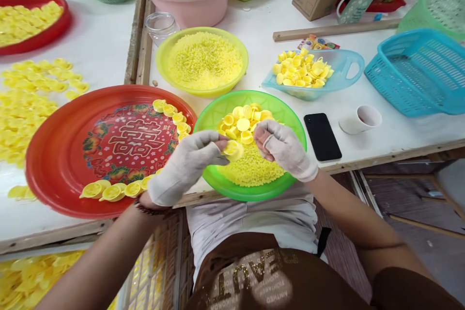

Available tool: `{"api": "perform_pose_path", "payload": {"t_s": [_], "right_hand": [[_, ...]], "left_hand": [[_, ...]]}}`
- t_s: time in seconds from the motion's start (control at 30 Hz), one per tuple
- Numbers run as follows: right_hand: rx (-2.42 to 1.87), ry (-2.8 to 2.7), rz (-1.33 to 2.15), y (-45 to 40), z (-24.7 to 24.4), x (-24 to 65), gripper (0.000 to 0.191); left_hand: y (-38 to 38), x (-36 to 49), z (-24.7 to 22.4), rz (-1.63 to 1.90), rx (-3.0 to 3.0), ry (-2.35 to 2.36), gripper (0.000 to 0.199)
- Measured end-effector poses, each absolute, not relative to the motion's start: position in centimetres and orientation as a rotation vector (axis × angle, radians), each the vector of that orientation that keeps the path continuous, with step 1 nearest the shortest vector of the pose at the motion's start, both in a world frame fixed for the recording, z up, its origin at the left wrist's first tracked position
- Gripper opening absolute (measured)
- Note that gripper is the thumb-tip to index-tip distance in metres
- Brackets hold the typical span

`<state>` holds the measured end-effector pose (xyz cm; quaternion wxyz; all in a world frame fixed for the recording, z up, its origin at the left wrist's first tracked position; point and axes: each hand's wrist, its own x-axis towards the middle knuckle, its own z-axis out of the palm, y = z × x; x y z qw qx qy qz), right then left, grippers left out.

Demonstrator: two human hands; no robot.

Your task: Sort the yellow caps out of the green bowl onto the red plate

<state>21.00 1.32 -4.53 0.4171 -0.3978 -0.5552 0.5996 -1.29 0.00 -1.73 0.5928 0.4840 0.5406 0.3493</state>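
Note:
Over the green bowl (207, 126), my left hand (191, 160), in a white fingertip-less glove, pinches a small yellow plastic cup-shaped piece (233, 150). My right hand (285, 147), gloved the same way, is held near it with thumb and fingers pressed together; whatever lies between them is hidden. Beneath both hands, the bowl holds yellow pellets (250, 169) and several small yellow cups (242, 123). To the left, a red tray (72, 155) with a printed pattern carries similar yellow pieces (114, 191) lined along its edge, partly behind my left wrist.
Behind the green bowl stands a yellow bowl of pellets (205, 63). A blue scoop (345, 75) with yellow cups, a black phone (322, 136), a tipped paper cup (359, 120) and a blue basket (417, 77) lie right. Loose yellow pieces (25, 111) cover the left table.

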Motion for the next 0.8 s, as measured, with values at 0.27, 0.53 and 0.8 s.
{"api": "perform_pose_path", "payload": {"t_s": [0.27,0.53,0.8], "right_hand": [[-0.968,-2.571,0.852,0.6,-6.4,21.5,0.023],[-0.927,-2.670,0.709,0.9,-7.7,20.7,0.024],[-1.076,-3.027,0.766,-0.1,-6.7,18.9,0.022]], "left_hand": [[-2.3,-16.7,1.7,0.719,1.848,2.252,0.021],[-6.1,-24.7,0.1,-0.202,2.020,2.544,0.031],[-2.6,-18.4,0.4,0.123,2.262,2.334,0.038]]}}
